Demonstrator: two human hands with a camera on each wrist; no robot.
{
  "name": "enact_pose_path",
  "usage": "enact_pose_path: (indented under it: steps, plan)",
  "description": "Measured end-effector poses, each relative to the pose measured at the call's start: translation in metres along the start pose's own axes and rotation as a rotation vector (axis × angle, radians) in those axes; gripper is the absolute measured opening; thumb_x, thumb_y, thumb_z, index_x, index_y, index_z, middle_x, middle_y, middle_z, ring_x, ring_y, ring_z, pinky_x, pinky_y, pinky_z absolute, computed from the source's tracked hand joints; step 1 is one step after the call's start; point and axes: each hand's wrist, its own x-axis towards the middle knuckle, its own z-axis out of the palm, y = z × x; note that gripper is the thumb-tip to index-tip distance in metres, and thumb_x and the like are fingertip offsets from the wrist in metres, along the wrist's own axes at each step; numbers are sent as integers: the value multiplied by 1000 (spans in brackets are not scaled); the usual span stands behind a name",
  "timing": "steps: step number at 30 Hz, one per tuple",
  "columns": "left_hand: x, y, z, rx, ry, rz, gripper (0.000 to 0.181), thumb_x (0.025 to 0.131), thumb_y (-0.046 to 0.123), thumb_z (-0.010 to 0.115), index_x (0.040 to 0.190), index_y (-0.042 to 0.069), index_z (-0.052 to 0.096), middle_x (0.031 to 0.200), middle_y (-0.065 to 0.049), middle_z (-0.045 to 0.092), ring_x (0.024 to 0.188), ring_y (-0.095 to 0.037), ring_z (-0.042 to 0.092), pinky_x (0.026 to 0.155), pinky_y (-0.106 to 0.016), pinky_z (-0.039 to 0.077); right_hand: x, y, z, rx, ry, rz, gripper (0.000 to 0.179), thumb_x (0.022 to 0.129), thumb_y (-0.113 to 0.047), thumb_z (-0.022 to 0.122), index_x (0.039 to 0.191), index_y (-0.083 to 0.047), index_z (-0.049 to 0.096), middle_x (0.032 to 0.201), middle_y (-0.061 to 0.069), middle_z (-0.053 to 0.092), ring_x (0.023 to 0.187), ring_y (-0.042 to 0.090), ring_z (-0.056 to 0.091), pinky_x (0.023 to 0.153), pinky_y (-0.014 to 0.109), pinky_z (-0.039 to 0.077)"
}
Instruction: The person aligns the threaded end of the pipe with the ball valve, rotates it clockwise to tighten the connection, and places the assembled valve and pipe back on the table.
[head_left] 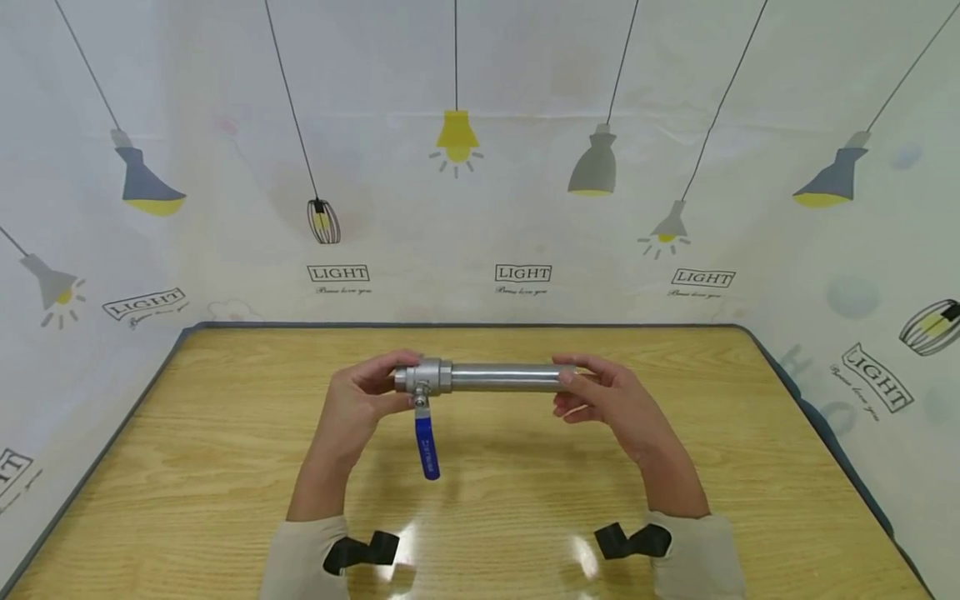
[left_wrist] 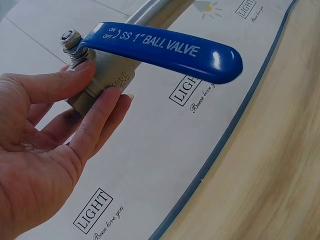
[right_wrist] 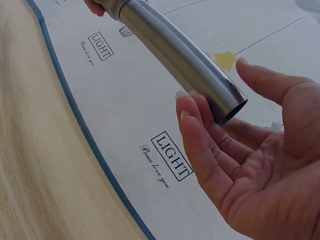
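My left hand [head_left: 351, 410] grips a steel ball valve [head_left: 431, 377] by its body, thumb on the near side and fingers round the far side. The valve's blue lever handle [left_wrist: 165, 52] reads "SS 1" BALL VALVE" in the left wrist view; in the head view it points down toward me. A smooth metal pipe [head_left: 504, 378] runs level from the valve to the right. At its open end is my right hand [right_wrist: 260, 160], with loosely bent fingers touching the pipe wall and the thumb apart from it in the right wrist view.
Both hands and the pipe are over a light wood table [head_left: 225, 467] with a dark blue edge. Behind and to the sides hangs a pale cloth [head_left: 405, 225] printed with lamps and the word LIGHT. Black straps [head_left: 360, 552] sit on both wrists.
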Motion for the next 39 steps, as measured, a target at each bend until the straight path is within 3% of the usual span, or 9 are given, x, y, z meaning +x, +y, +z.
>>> enact_pose_path:
  steps: [6,14,26,39]
  plan:
    - [0,1,0,13,6,-11,42,77,-14,70,116,1,67,119,-9,66,105,-25,63,82,-36,58,0,0,-1,-3,-30,-38,52,89,-16,70,137,-6,51,96,7,70,86,21,70,80,38,59]
    - [1,2,-1,13,7,-19,43,77,-13,70,117,1,67,120,-10,65,105,-25,63,82,-36,58,0,-2,-1,31,-23,-38,49,89,-11,69,135,-2,52,90,6,71,83,20,71,79,37,59]
    - [1,3,0,-2,5,-15,43,77,-14,69,117,0,67,117,-6,67,104,-25,63,82,-37,59,0,-2,-2,70,-28,-45,43,97,-22,61,130,5,53,78,4,67,72,18,71,71,35,60]
    - [0,2,1,-9,7,-23,43,75,-15,70,116,0,67,115,-5,67,103,-25,63,81,-37,59,1,1,0,76,2,16,44,97,-32,59,122,5,58,72,2,66,65,14,68,66,34,60]
